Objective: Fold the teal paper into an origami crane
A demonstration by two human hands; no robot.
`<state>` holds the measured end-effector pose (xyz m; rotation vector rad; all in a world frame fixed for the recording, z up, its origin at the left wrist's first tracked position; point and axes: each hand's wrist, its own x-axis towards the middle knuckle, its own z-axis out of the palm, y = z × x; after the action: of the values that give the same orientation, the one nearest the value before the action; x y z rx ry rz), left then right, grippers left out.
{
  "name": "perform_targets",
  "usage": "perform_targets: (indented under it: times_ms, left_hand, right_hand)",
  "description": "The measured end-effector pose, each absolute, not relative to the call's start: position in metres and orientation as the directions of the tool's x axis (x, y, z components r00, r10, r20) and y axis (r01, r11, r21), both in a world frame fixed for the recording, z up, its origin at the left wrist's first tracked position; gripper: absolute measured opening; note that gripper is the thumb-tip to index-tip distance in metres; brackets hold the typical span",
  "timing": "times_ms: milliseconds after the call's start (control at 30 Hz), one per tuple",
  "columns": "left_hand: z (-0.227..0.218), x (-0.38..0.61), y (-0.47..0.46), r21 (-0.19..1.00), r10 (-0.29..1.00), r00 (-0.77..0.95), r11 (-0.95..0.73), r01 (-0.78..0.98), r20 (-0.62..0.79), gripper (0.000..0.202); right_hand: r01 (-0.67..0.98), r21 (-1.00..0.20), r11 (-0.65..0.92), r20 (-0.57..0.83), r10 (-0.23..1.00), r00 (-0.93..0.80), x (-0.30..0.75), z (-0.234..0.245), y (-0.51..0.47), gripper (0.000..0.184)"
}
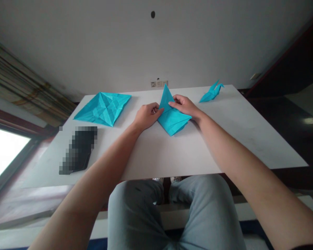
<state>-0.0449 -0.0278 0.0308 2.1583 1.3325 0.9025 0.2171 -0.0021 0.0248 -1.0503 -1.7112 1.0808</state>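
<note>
Partly folded blue origami paper (172, 119) is held between my hands over the middle of the white table, with one long point upward and another toward the right. My left hand (147, 116) pinches its left edge, thumb on top and fingers curled behind. On the upper right edge, my right hand (184, 104) grips it with the thumb lying across the front. Some of my fingers are hidden behind the paper. A finished blue paper crane (213, 93) sits at the table's far right.
A creased, opened-out blue paper sheet (103, 108) lies at the far left of the white table (253, 139). Nearer me on that side is a dark, pixelated flat object (79, 149). Wall sockets (159, 83) sit behind the table's back edge. My knees are under its front edge.
</note>
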Motion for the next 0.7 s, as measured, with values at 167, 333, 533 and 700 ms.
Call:
perform_targets:
  times_ms: [167,333,533,700]
  left_hand:
    - [0.0307,-0.0444,-0.0272,0.661,0.903,0.313,-0.428,0.617,0.293,0.041]
    - [0.0309,-0.0446,-0.0271,0.663,0.903,0.314,-0.428,0.614,0.292,0.041]
    - [0.0311,-0.0447,-0.027,0.667,0.902,0.319,-0.43,0.608,0.291,0.04]
    - [0.0314,-0.0449,-0.0272,0.67,0.905,0.319,-0.424,0.609,0.283,0.04]
  right_hand:
    - [0.198,-0.94,0.279,0.214,0.93,-0.298,0.2158,0.0249,-0.0022,0.088]
    - [0.208,-0.937,0.281,0.212,0.929,-0.303,0.2166,0.0251,-0.0022,0.085]
    - [0.197,-0.938,0.285,0.218,0.927,-0.304,0.2171,0.0237,-0.0013,0.087]
    - [0.198,-0.939,0.282,0.217,0.931,-0.293,0.2165,0.0245,-0.0027,0.089]
